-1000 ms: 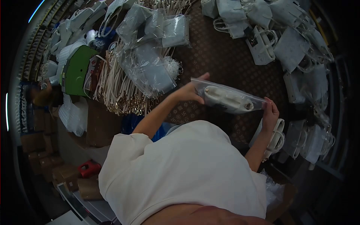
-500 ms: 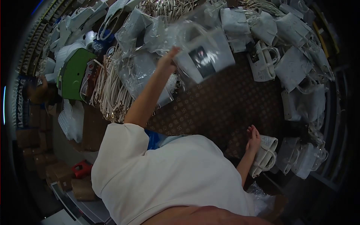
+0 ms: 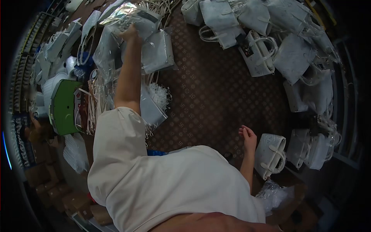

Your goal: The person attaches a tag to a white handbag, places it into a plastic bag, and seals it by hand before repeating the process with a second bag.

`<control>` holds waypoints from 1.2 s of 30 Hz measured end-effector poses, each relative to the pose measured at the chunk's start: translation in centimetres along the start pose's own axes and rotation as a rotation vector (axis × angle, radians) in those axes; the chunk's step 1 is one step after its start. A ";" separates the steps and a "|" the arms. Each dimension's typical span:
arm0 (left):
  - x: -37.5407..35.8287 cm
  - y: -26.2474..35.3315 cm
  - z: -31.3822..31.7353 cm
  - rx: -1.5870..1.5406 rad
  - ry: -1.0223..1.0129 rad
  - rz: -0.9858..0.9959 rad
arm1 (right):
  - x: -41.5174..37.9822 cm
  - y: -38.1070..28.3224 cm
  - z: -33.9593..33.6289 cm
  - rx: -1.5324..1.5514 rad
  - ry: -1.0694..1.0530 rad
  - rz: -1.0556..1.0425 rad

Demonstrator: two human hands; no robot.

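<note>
My left hand is stretched far forward, gripping a white handbag in a clear plastic wrapper; its fingers are partly hidden by the shiny wrapper. Beneath the bag lie other plastic-wrapped white pieces. Held low on the right, my right hand has nothing in it, and its loosely bent fingers are apart. Just right of that hand, a white handbag with two handles stands on the table, not touching it.
The brown patterned table has white handbags along its far and right sides. White cords lie near my left arm. A green panel is at left. Crumpled plastic lies beside a cardboard box at lower right.
My left hand has carried the wrapped handbag left and farther away, onto the plastic-wrapped pile. My view has turned to the right. The right hand still hovers by the standing handbag.
</note>
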State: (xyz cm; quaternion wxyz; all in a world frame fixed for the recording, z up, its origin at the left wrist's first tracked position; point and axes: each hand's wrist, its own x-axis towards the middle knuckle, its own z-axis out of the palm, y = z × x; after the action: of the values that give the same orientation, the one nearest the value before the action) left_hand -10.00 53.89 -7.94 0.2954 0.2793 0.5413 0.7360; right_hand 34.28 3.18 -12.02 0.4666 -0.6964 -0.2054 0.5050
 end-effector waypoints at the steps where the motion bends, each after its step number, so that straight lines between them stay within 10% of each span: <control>1: 0.0 -1.5 -0.6 0.174 0.057 0.268 | -0.1 0.0 0.2 -0.008 -0.011 0.015; 6: -19.5 5.5 -7.9 0.492 -0.336 0.515 | 0.3 -0.4 1.6 -0.146 -0.056 0.100; 10: -29.1 10.5 -17.5 0.880 -0.842 -0.211 | 0.8 -1.1 2.5 -0.170 -0.121 0.053; 12: -31.4 12.7 -21.2 1.221 -1.107 -0.170 | 1.1 -1.0 2.7 -0.245 -0.156 -0.002; 13: -32.0 11.9 -22.5 1.223 -1.097 -0.172 | 1.3 -0.8 3.0 -0.248 -0.165 -0.004; 15: -33.2 8.9 -25.8 1.274 -0.527 0.527 | 1.4 -0.6 3.4 -0.280 -0.210 -0.044; 19: -30.7 4.6 -27.3 1.488 -0.271 0.901 | 0.2 -0.8 4.9 -0.378 -0.281 -0.164; 28: -35.4 15.5 -21.0 0.788 -0.685 0.356 | -3.3 3.5 2.4 -0.345 -0.347 -0.064; 30: -39.5 18.4 -17.2 0.642 -0.701 0.236 | -4.1 3.8 3.1 -0.467 -0.456 -0.272; 32: -42.0 20.0 -14.6 0.405 -0.862 -0.017 | -3.8 3.7 5.4 -0.587 -0.376 -0.958; 36: -40.8 16.6 -11.6 0.209 -0.867 -0.463 | -6.4 -0.3 7.6 -0.041 -0.442 -0.644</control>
State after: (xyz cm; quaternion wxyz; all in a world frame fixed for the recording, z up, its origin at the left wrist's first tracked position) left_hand 6.58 12.50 1.30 0.6192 0.4599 0.4873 0.4095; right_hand 24.92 1.87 -8.87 0.5316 -0.4801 -0.5192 0.4662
